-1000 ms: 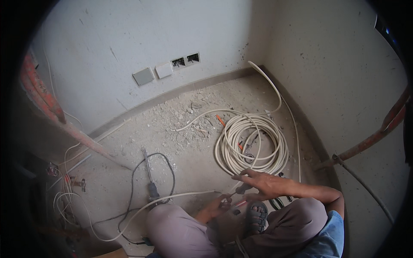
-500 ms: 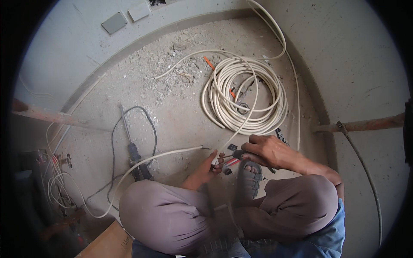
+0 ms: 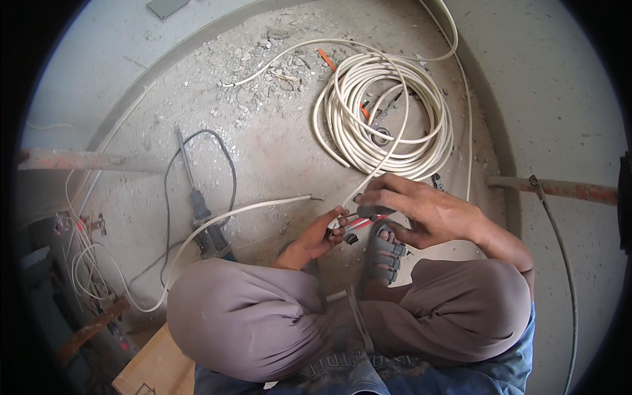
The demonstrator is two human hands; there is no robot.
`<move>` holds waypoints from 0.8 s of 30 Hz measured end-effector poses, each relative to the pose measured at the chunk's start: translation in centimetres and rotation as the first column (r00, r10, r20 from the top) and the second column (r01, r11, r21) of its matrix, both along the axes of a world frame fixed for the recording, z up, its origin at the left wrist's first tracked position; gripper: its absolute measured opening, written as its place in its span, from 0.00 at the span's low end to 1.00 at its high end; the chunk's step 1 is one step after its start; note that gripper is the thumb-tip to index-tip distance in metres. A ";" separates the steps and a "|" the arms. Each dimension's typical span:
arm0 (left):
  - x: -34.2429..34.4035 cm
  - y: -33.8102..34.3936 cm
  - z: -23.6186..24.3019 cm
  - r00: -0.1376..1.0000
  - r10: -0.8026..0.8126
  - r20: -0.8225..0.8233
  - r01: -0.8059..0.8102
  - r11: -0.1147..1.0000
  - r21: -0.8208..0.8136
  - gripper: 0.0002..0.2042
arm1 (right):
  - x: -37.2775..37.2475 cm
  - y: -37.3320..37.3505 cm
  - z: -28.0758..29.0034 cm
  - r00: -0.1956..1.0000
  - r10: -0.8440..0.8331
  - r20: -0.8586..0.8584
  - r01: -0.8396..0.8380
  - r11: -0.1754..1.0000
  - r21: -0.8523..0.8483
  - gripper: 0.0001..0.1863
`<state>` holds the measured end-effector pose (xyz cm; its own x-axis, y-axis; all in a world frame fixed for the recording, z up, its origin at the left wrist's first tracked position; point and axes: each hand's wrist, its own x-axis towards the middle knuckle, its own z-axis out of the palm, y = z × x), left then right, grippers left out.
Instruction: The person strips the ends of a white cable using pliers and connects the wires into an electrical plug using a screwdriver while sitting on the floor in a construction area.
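Note:
My left hand point(image 3: 317, 238) is closed on the end of a white cable point(image 3: 354, 191) that runs down from the big coil; a small white part shows at its fingertips. My right hand point(image 3: 429, 209) curls over the dark handle of a screwdriver point(image 3: 375, 212), whose thin shaft points at the left fingers. The contact between its tip and the cable end is hidden. Beneath the hands, a tool with red handles point(image 3: 364, 222) lies beside my sandalled foot point(image 3: 384, 257).
The cable coil point(image 3: 433, 158) lies ahead on the dusty floor. Left are a power tool with a long bit point(image 3: 205, 227), its dark cord and another white cable point(image 3: 253, 207). Rubble point(image 3: 257, 82) lies along the far wall; pipes point(image 3: 573, 189) jut from the sides. A cardboard box point(image 3: 158, 365) stands lower left.
The view has tilted down, so the floor things sit higher. My right hand's fingers have loosened and lifted over the screwdriver handle. My left hand keeps its grip on the cable end.

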<state>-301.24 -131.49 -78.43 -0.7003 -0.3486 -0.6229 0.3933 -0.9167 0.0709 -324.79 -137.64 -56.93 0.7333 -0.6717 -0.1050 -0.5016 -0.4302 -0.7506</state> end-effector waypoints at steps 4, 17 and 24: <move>0.3 -0.1 0.2 1.000 -0.002 0.002 0.002 1.000 0.017 0.14 | 0.4 -0.4 0.5 0.928 0.000 -0.371 0.029 0.997 0.071 0.17; -0.3 -0.3 0.1 0.999 -0.031 0.007 0.031 0.999 0.020 0.11 | -1.0 -0.5 -1.4 0.978 0.170 -0.123 -0.195 0.952 -0.235 0.18; -0.1 -0.2 0.1 0.999 -0.023 0.035 0.023 1.000 0.015 0.11 | 1.8 0.7 1.1 0.944 0.001 -0.329 -0.019 0.998 -0.054 0.21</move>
<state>-301.35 -131.64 -78.29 -0.6859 -0.3232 -0.6519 0.3694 -0.9266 0.0708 -322.94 -136.98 -55.87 0.6708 -0.6763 -0.3043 -0.7120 -0.4727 -0.5192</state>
